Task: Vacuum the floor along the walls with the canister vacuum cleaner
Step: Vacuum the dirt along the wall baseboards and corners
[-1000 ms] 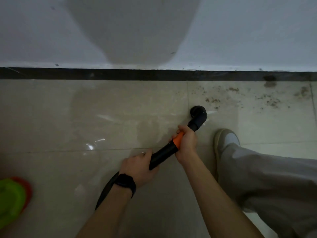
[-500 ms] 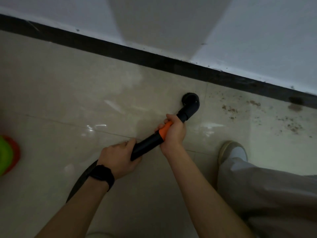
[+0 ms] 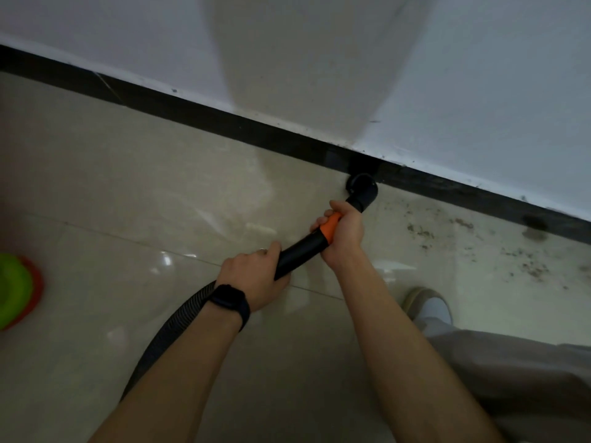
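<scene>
Since half a second ago the vacuum nozzle (image 3: pixel 361 190) has travelled from open tile up to the wall's foot, and it now sits right of centre in the frame, its black elbow touching the dark baseboard (image 3: pixel 192 107) that runs diagonally from upper left to middle right. Both hands have followed it upward and to the right.

The right hand (image 3: pixel 343 238) holds the wand (image 3: pixel 299 252) just behind the nozzle, its grip clamped round the orange collar (image 3: pixel 329 230) with fingers wrapped over the top. The left hand (image 3: pixel 252 276) sits lower and to the left on the same black wand, its grip also closed round it, a dark wristband (image 3: pixel 230 303) on that wrist. From under the left hand the ribbed hose (image 3: pixel 169 327) curves down toward the lower left.

Brown debris (image 3: pixel 531 266) is scattered over the glossy floor (image 3: pixel 128 187) to the right of the nozzle, near the baseboard. The white wall (image 3: pixel 479 91) fills the top of the frame. A shoe (image 3: pixel 427 306) and grey trouser leg (image 3: pixel 511 372) occupy the lower right. A green and red object (image 3: pixel 16 276) shows at the left edge, cut off and blurred.
</scene>
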Action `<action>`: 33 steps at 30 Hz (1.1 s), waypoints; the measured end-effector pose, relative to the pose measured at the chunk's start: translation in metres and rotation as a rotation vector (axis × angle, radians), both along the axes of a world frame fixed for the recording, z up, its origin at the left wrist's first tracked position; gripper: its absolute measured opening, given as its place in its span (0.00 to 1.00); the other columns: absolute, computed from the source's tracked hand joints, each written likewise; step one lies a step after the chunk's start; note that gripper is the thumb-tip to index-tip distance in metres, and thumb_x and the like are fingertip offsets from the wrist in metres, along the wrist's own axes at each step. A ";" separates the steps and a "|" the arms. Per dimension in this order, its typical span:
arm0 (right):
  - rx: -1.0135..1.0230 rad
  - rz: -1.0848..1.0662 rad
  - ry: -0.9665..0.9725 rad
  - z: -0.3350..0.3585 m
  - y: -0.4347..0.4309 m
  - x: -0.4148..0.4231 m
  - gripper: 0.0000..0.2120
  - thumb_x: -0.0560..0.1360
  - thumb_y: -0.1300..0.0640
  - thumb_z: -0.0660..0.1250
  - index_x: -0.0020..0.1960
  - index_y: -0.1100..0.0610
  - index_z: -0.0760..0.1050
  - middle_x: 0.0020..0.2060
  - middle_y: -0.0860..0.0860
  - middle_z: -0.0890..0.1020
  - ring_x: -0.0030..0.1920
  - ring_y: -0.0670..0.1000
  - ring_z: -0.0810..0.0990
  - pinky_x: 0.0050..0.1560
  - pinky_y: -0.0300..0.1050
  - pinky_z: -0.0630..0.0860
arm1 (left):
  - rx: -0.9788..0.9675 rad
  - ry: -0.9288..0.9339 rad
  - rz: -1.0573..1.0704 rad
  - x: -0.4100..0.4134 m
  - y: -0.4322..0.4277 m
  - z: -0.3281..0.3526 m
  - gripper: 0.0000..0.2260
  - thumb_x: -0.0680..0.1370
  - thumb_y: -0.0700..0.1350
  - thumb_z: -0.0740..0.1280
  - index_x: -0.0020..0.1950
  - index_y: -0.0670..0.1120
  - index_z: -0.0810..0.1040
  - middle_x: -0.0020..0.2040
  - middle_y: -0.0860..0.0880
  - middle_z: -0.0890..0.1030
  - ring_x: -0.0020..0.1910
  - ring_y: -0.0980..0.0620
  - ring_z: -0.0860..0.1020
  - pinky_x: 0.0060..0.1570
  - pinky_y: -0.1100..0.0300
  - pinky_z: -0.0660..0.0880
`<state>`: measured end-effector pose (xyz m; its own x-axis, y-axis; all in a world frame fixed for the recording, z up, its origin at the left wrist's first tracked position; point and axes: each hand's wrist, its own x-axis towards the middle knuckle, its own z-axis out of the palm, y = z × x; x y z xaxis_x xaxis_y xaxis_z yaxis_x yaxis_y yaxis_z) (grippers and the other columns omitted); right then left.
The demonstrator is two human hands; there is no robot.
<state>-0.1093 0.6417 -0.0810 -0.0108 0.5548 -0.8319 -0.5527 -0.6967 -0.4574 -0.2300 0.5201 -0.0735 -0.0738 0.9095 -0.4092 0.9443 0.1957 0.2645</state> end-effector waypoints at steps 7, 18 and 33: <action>-0.002 0.071 -0.039 0.003 -0.015 -0.042 0.06 0.76 0.67 0.66 0.47 0.60 0.70 0.29 0.51 0.72 0.23 0.49 0.71 0.26 0.42 0.72 | -0.025 0.017 0.042 -0.040 -0.019 0.005 0.15 0.78 0.62 0.61 0.54 0.52 0.66 0.48 0.50 0.81 0.43 0.44 0.80 0.37 0.57 0.68; -0.076 -0.262 -0.137 -0.017 -0.056 0.037 0.07 0.76 0.65 0.66 0.48 0.58 0.69 0.27 0.51 0.71 0.22 0.50 0.70 0.24 0.41 0.71 | -0.102 -0.016 -0.320 0.006 -0.018 -0.011 0.18 0.79 0.62 0.58 0.62 0.52 0.65 0.54 0.50 0.79 0.48 0.45 0.80 0.40 0.56 0.70; 0.000 -0.137 -0.057 -0.009 -0.003 0.053 0.05 0.76 0.64 0.64 0.44 0.57 0.69 0.29 0.50 0.71 0.23 0.48 0.70 0.26 0.41 0.72 | -0.028 0.003 -0.244 0.033 0.020 -0.012 0.19 0.80 0.60 0.58 0.65 0.50 0.64 0.55 0.48 0.79 0.48 0.43 0.80 0.40 0.55 0.68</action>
<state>-0.0568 0.6392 -0.0902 0.1122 0.5475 -0.8293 -0.6160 -0.6165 -0.4904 -0.1973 0.5404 -0.0858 0.1457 0.8889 -0.4342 0.9652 -0.0313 0.2598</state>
